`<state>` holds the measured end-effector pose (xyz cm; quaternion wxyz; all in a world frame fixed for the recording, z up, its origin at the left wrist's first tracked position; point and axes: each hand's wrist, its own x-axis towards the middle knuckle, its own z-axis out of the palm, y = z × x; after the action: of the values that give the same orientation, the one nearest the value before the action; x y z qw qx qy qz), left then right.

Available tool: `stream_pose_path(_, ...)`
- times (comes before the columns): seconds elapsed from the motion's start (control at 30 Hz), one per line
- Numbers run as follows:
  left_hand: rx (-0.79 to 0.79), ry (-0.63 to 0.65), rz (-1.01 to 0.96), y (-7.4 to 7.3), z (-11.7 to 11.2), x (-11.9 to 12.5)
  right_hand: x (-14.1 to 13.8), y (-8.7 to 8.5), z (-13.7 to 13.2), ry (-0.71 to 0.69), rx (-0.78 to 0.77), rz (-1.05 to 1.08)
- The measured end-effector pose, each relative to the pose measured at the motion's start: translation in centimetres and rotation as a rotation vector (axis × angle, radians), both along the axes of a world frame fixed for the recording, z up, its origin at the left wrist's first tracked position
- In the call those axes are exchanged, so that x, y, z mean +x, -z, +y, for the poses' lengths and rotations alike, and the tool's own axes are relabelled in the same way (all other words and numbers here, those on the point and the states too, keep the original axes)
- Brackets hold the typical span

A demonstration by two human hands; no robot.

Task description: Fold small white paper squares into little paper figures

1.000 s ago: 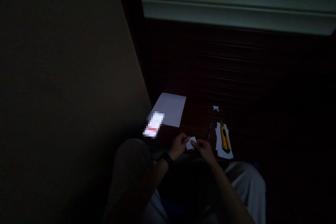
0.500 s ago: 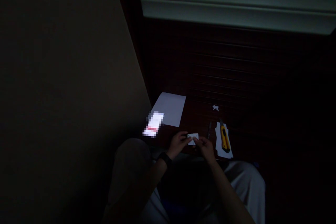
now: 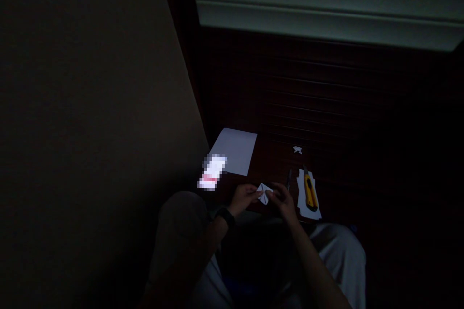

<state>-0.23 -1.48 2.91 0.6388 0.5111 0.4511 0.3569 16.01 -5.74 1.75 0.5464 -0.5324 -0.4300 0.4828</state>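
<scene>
In dim light, a small folded piece of white paper is pinched between both my hands above a dark wooden table. My left hand, with a dark watch on its wrist, grips the paper's left side. The paper's right side sits in the closed fingers of my right hand. Creases show on the paper, which stands on a corner like a diamond.
A yellow utility knife lies on a cut white sheet to the right, with a dark pen beside it. A larger white sheet, a lit blurred screen and a small paper scrap lie farther back. My knees frame the table's near edge.
The small paper has been turned in my fingers from a flat rectangle to a diamond shape, and both hands have shifted slightly up the table.
</scene>
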Motion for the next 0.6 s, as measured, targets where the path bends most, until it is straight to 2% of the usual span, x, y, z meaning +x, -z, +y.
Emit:
stream_pose_path(0.2,-0.022,0.129,0.048,-0.09,-0.07,-0.75,0.14,0.63,0.05,-0.044,-0.043,-0.044)
stream_pose_path(0.37,-0.033,0.224,0.088,-0.70,-0.11,-0.76,0.29,0.67,-0.04,-0.057,-0.072,-0.058)
stream_pose_path(0.6,-0.046,0.263,0.170,-0.95,0.15,-0.34,0.18,1.03,-0.11,-0.048,-0.114,-0.053)
